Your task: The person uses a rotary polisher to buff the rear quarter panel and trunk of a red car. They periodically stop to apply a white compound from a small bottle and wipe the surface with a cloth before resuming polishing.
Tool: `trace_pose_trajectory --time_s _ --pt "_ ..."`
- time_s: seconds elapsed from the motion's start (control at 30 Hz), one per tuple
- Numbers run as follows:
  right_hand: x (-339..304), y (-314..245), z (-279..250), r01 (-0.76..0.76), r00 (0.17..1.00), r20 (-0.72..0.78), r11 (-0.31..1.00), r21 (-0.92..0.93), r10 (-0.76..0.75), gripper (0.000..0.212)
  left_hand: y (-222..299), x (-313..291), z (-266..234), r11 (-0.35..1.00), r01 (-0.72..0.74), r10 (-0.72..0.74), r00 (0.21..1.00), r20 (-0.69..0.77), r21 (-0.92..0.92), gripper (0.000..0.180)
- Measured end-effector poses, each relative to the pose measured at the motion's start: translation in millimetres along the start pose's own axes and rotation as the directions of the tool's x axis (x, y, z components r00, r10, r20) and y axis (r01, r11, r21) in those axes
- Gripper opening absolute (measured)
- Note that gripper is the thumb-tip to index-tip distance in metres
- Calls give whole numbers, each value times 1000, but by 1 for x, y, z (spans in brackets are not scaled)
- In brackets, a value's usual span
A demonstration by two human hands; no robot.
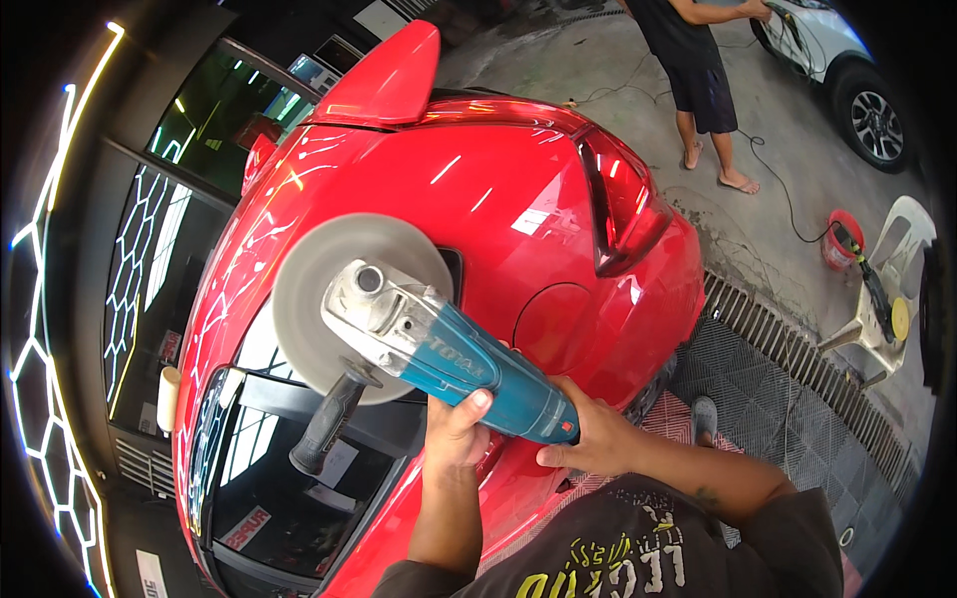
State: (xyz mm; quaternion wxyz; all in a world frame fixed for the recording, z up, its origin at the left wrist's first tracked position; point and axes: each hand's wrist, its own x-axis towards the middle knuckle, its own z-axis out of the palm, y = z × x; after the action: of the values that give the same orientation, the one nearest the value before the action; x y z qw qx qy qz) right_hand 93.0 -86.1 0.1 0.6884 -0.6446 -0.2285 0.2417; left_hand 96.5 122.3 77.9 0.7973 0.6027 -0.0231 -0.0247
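A teal rotary polisher (488,374) with a silver-grey head slants across the middle of the view. My left hand (459,431) is closed round the middle of its body, thumb on top. Toward the rear end, my right hand (595,437) grips the housing, its fingers partly hidden. The black side handle (334,421) sticks out unheld. A wide, pale round pad (307,284) sits at the head, over the red car (488,189); I cannot tell if it touches the paint or spins. Beyond the tool lie the round fuel flap (550,314) and tail light (626,209).
The car's dark side window (299,488) is at lower left. At upper right, another person (696,70) stands by a white car (819,40). A plastic chair (867,334) holds another machine with a yellow pad, near a red bucket (840,244). A drain grate (797,359) crosses the floor.
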Motion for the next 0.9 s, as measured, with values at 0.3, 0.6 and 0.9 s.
trace_pose_trajectory --time_s 0.3,0.6,0.9 --pt "-67 125 -22 10 917 -377 939 345 129 79 -113 39 60 955 255 -275 953 128 153 71" --pt "-95 172 -47 -16 908 -398 962 272 128 84 -153 40 70 925 379 -378 911 167 27 71" --pt "-94 116 16 -124 983 -150 982 -140 103 104 -138 -84 -17 986 159 -164 960 228 41 95"
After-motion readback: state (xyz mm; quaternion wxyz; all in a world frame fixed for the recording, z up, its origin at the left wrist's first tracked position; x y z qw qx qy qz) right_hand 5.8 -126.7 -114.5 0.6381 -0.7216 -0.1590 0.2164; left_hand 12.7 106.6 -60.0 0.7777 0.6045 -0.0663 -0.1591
